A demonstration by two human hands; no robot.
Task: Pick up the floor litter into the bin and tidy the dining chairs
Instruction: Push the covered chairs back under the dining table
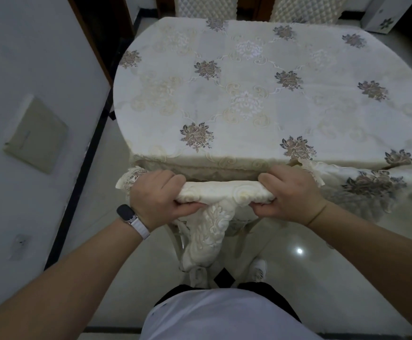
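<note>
A dining chair (pixel 224 192) with a cream embroidered cover stands right in front of me, its back top rail close against the table's near edge. My left hand (pixel 155 197) grips the left end of that rail, fingers curled over it and thumb beneath. My right hand (pixel 293 195) grips the right end the same way. The chair's seat is hidden under the table and its cloth. Its pale legs (pixel 180 239) show below the rail. No litter or bin is in sight.
The dining table (pixel 249 94) wears a cream flowered tablecloth that hangs down at the right. Two quilted chair backs (pixel 205 7) stand at its far side. A white wall (pixel 28 119) with a black skirting runs along the left. The tiled floor (pixel 322 266) is glossy.
</note>
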